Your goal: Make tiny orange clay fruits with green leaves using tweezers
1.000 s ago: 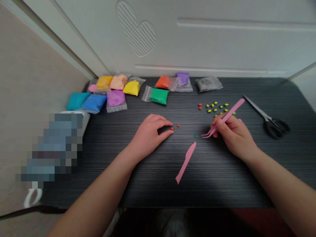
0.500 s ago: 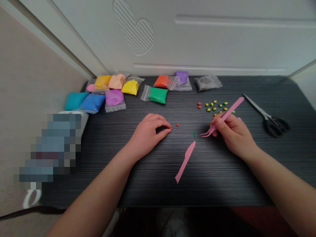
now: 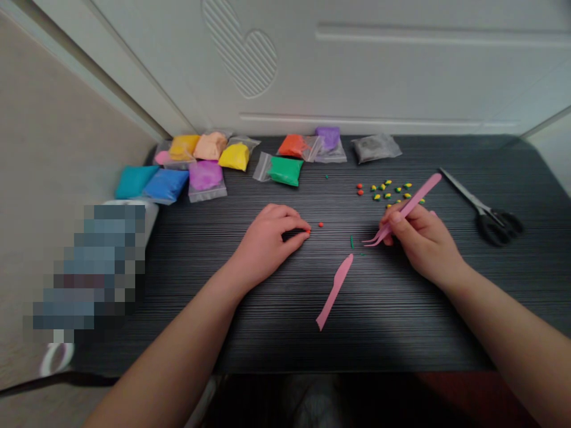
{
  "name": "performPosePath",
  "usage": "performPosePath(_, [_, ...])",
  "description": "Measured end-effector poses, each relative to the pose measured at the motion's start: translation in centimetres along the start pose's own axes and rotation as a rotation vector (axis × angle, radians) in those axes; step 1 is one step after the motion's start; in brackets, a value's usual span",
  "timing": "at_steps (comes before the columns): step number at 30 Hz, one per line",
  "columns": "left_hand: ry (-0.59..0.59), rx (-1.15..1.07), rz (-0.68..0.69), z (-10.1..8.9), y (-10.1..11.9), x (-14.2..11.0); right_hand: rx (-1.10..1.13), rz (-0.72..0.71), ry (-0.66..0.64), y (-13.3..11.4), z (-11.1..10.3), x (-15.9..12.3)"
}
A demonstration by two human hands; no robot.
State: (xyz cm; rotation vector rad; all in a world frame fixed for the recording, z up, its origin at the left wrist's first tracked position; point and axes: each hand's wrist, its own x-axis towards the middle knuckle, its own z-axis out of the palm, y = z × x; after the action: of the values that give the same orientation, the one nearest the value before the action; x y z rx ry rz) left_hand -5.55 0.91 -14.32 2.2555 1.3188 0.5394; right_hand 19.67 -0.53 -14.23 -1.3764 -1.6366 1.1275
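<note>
Between thumb and forefinger, my left hand [image 3: 272, 246] pinches a tiny orange-red clay ball [image 3: 308, 231] at the tabletop. Just right of those fingertips lies another small red clay ball [image 3: 320, 224]. My right hand [image 3: 417, 241] is closed around pink tweezers [image 3: 414, 199], their curved tips pointing left, slightly apart with nothing between them. A thin green clay strip [image 3: 351, 242] lies left of the tips. Below it rests a pink plastic knife [image 3: 335, 291]. Beyond my right hand are two red balls [image 3: 360, 189] and several small yellow-and-green clay pieces [image 3: 387, 196], some partly hidden by that hand.
Bags of coloured clay line the back, among them green [image 3: 285, 170], orange [image 3: 293, 145], yellow [image 3: 235, 156] and blue [image 3: 166, 185]. Black-handled scissors [image 3: 482, 211] lie at the right. A blurred-out object [image 3: 93, 267] occupies the left side. A white panel [image 3: 379, 71] rises behind the dark table [image 3: 267, 339].
The camera view has shifted very slightly. Both hands keep their grips and positions; nothing else has visibly moved.
</note>
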Motion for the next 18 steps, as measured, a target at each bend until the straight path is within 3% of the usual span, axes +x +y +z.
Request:
performPosePath(8, [0.052, 0.001, -0.009, 0.44, 0.04, 0.09, -0.033, 0.002, 0.005, -0.14, -0.05, -0.06])
performPosePath(18, [0.034, 0.010, 0.001, 0.32, 0.20, -0.03, 0.000, 0.000, 0.006, 0.07, 0.07, -0.04])
